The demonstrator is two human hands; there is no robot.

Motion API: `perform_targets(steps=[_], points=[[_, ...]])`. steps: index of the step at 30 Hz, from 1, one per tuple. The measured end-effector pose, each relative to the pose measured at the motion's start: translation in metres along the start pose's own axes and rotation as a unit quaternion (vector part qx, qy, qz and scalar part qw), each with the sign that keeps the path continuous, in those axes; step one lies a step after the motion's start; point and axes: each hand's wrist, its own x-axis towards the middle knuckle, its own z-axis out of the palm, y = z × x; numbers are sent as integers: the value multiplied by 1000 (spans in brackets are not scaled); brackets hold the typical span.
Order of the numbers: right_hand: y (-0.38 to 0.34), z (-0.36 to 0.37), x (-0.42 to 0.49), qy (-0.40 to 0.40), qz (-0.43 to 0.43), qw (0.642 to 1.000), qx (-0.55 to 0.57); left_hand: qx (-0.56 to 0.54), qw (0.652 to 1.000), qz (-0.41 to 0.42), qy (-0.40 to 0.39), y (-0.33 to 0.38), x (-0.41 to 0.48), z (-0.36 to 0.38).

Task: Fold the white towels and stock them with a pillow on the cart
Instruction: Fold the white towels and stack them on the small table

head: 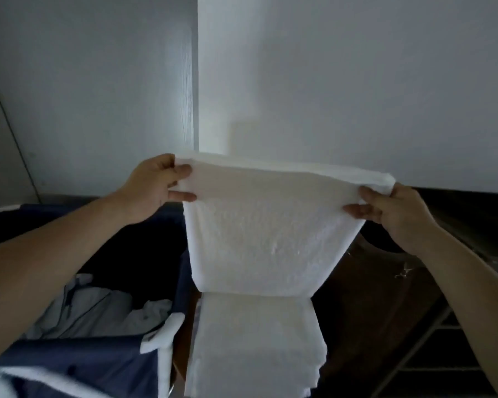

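A white towel (268,239) hangs in the air in front of me, folded over so its upper edge is a thick band. My left hand (153,191) pinches its upper left corner, thumb on the near side. My right hand (391,214) pinches the upper right corner the same way. The towel's lower edge hangs just above a stack of folded white towels (256,346) at the bottom centre. No pillow is in view.
A dark blue fabric laundry bin (78,360) with white trim stands at the lower left, holding crumpled pale linen (98,311). White walls (342,81) rise close ahead. A dark metal rack (431,354) shows at the lower right.
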Motion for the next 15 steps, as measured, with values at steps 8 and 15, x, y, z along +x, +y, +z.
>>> perform_targets(steps=[8,15], points=[[72,-10,-107,-110,190,959,-178,80,978,-179,-69,-114,-95,-28],[81,-34,-88,-233,207,894,-321,112,945,-229,-206,-133,-71,-49]])
